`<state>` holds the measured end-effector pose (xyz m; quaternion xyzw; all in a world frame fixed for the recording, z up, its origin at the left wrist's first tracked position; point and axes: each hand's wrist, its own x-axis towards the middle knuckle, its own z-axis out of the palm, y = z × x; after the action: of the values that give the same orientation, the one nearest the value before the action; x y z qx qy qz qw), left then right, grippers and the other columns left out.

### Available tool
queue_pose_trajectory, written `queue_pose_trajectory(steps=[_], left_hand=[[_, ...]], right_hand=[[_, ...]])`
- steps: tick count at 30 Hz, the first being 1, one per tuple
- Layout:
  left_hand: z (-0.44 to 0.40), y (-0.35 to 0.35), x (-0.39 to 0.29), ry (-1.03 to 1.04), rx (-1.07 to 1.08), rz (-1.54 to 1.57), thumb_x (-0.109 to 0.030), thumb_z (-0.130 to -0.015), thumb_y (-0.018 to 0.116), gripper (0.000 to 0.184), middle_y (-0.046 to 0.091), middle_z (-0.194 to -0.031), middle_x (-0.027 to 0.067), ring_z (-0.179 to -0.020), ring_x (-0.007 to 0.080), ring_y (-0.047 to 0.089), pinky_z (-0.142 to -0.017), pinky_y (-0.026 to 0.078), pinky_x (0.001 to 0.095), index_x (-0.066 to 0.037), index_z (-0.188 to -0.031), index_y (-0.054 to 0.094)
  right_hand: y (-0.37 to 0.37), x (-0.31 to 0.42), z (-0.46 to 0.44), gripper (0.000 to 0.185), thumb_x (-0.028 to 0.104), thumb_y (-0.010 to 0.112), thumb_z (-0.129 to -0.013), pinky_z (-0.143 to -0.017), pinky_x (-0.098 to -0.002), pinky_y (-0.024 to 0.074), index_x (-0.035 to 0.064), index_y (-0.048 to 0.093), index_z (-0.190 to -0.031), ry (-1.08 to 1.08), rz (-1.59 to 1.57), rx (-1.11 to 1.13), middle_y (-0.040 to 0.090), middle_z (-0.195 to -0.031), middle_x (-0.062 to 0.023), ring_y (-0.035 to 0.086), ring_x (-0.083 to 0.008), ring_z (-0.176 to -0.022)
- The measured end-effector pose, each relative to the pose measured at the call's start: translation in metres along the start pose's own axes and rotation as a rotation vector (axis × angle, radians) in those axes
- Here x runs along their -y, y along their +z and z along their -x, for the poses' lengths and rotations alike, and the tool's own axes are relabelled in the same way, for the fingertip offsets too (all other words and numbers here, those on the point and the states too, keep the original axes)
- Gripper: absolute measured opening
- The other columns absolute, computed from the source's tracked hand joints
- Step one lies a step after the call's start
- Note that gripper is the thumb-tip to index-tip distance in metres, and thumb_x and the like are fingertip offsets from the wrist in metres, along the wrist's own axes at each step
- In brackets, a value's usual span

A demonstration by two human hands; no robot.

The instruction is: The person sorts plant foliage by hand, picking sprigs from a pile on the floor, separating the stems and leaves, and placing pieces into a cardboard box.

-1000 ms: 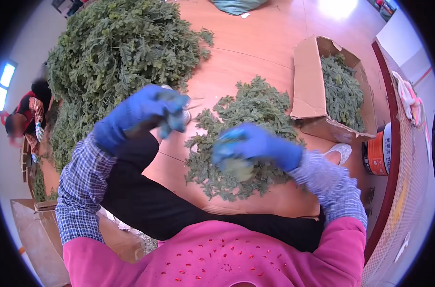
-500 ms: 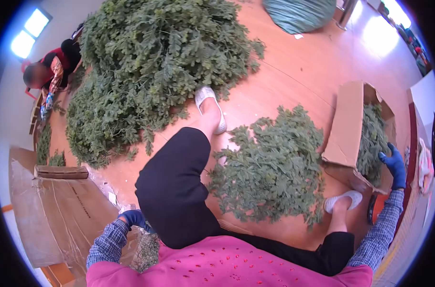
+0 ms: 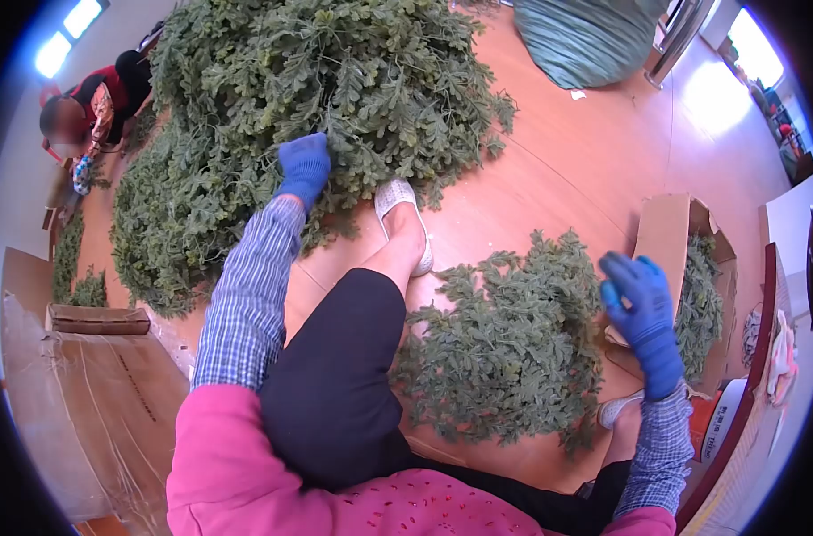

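Observation:
My left hand (image 3: 305,165), in a blue glove, reaches into the large heap of green leafy sprigs (image 3: 380,98); its fingers are bent against the foliage, and what they hold, if anything, is hidden. My right hand (image 3: 634,295), also gloved in blue, is raised beside the open cardboard box (image 3: 661,228), fingers apart and holding nothing. Sprigs (image 3: 703,304) fill the box. Between my legs lies a smaller pile of sprigs (image 3: 514,348), to the left of my right hand.
Another person (image 3: 98,112) bends down at the far left. A flattened carton (image 3: 112,402) lies at the lower left. A green sack (image 3: 590,40) stands at the top, near a metal post (image 3: 679,45). A bucket (image 3: 717,420) is beside the red-edged partition (image 3: 764,348).
My left hand has moved from the carton side up to the big heap. My right hand has come back from the box's far side to its near left side.

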<state>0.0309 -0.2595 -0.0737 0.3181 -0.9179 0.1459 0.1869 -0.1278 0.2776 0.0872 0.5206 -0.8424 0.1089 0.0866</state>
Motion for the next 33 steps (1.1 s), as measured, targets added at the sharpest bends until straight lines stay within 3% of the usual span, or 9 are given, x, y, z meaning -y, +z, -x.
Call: queue_pose_trajectory(steps=[7,12,15,19,21,23,25,29,33], left_hand=[[0.120,-0.131,-0.071,-0.334,0.410,1.171,-0.020,-0.081,0.074,0.030,0.069,-0.081,0.0033,-0.072,0.0056,0.059,-0.068,0.051,0.0242,-0.001,-0.102,0.068],[0.106,-0.147,-0.093,-0.092,0.521,1.020,-0.024,-0.080,0.075,0.028,0.069,-0.081,0.0033,-0.071,0.0089,0.062,-0.067,0.051,0.0268,-0.003,-0.097,0.068],[0.087,-0.178,-0.107,0.487,0.426,0.440,-0.031,-0.077,0.075,0.034,0.067,-0.078,0.0068,-0.072,0.0193,0.065,-0.069,0.051,0.0326,-0.005,-0.097,0.068],[0.088,-0.181,-0.111,0.717,0.398,0.850,-0.034,-0.076,0.073,0.045,0.066,-0.084,0.0124,-0.080,0.0257,0.065,-0.071,0.051,0.0355,-0.010,-0.113,0.065],[0.082,-0.198,-0.104,0.696,0.463,1.016,-0.027,-0.079,0.071,0.041,0.068,-0.087,0.0129,-0.078,0.0229,0.067,-0.069,0.052,0.0332,-0.006,-0.113,0.065],[0.074,-0.210,-0.089,0.122,0.852,1.448,-0.020,-0.083,0.068,0.034,0.070,-0.090,0.0112,-0.077,0.0188,0.068,-0.068,0.054,0.0303,-0.001,-0.111,0.065],[0.061,-0.218,-0.092,-0.015,0.649,1.410,-0.018,-0.085,0.066,0.029,0.070,-0.089,0.0099,-0.076,0.0164,0.067,-0.067,0.055,0.0289,0.001,-0.107,0.066],[0.039,-0.233,-0.133,0.564,0.348,1.274,-0.021,-0.090,0.063,0.044,0.063,-0.116,0.0104,-0.101,0.0165,0.062,-0.085,0.050,0.0291,0.000,-0.127,0.054],[0.042,-0.238,-0.166,0.617,0.855,1.180,-0.018,-0.087,0.067,0.049,0.062,-0.116,0.0089,-0.100,0.0148,0.060,-0.087,0.049,0.0280,-0.001,-0.130,0.051]], right_hand=[[0.088,0.079,-0.030,0.029,0.019,0.063,-0.084,-0.087,-0.0345,0.0493,0.0085,0.066,-0.111,0.069,-0.753,0.131,0.068,-0.104,-0.0102,0.065,-0.0245,-0.093],[0.166,0.129,-0.089,0.032,0.019,0.058,-0.091,-0.083,-0.0306,0.0524,0.0042,0.062,-0.119,0.351,-2.039,0.340,0.067,-0.110,-0.0071,0.065,-0.0154,-0.095],[0.173,0.147,-0.111,0.033,0.011,0.056,-0.090,-0.087,-0.0304,0.0518,0.0014,0.059,-0.121,0.178,-1.923,0.278,0.066,-0.107,-0.0090,0.065,-0.0167,-0.095],[0.145,0.141,-0.112,0.029,0.004,0.054,-0.089,-0.091,-0.0313,0.0511,-0.0047,0.059,-0.116,0.228,-2.021,0.135,0.066,-0.106,-0.0136,0.065,-0.0211,-0.097],[0.127,0.123,-0.098,0.028,0.010,0.053,-0.091,-0.091,-0.0317,0.0513,-0.0069,0.059,-0.113,0.203,-2.100,0.127,0.066,-0.106,-0.0149,0.065,-0.0220,-0.097],[0.120,0.099,-0.084,0.032,0.017,0.052,-0.094,-0.092,-0.0335,0.0504,-0.0062,0.058,-0.116,0.145,-2.118,0.174,0.065,-0.107,-0.0157,0.064,-0.0226,-0.099],[0.114,0.081,-0.071,0.037,0.022,0.051,-0.096,-0.094,-0.0359,0.0492,-0.0060,0.056,-0.119,0.084,-2.117,0.170,0.065,-0.108,-0.0171,0.064,-0.0234,-0.101],[0.093,0.074,-0.053,0.038,0.012,0.048,-0.090,-0.095,-0.0400,0.0485,-0.0115,0.053,-0.120,0.094,-2.067,0.214,0.064,-0.106,-0.0205,0.063,-0.0292,-0.101],[0.080,0.077,-0.041,0.038,0.016,0.048,-0.093,-0.095,-0.0380,0.0484,-0.0110,0.053,-0.118,-0.085,-2.037,0.259,0.061,-0.113,-0.0205,0.062,-0.0281,-0.104]])
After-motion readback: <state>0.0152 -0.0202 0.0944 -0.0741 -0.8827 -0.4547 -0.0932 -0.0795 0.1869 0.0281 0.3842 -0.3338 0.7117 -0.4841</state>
